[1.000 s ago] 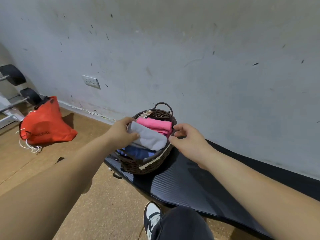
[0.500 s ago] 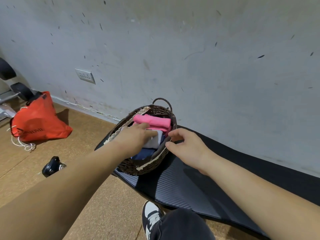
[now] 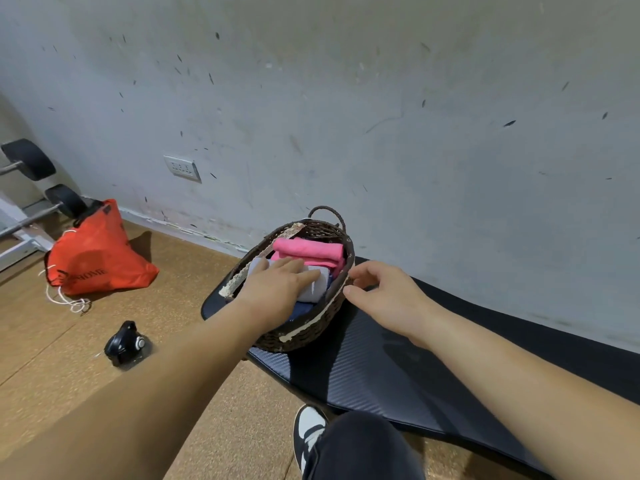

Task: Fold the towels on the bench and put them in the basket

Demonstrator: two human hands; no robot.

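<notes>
A dark wicker basket [image 3: 313,330] with a cream lace trim stands at the left end of the black padded bench [image 3: 388,368]. Inside lie a folded pink towel [image 3: 310,249] at the far side, a folded white-grey towel [image 3: 317,287] in the middle and a dark blue towel [image 3: 303,310] under it. My left hand [image 3: 277,284] lies flat on the white-grey towel, fingers spread, palm down. My right hand [image 3: 384,296] hovers beside the basket's right rim, fingers loosely curled and holding nothing, its fingertips at or just off the rim.
An orange drawstring bag [image 3: 93,251] sits on the cork floor at left, near a barbell rack [image 3: 31,188]. A small black object [image 3: 124,342] lies on the floor. My knee and a black-and-white shoe [image 3: 308,431] are at the bottom. The grey wall rises just behind the bench.
My left hand pushed the white-grey towel down from the basket's rim into the basket and now rests flat on it. My right hand stayed beside the rim.
</notes>
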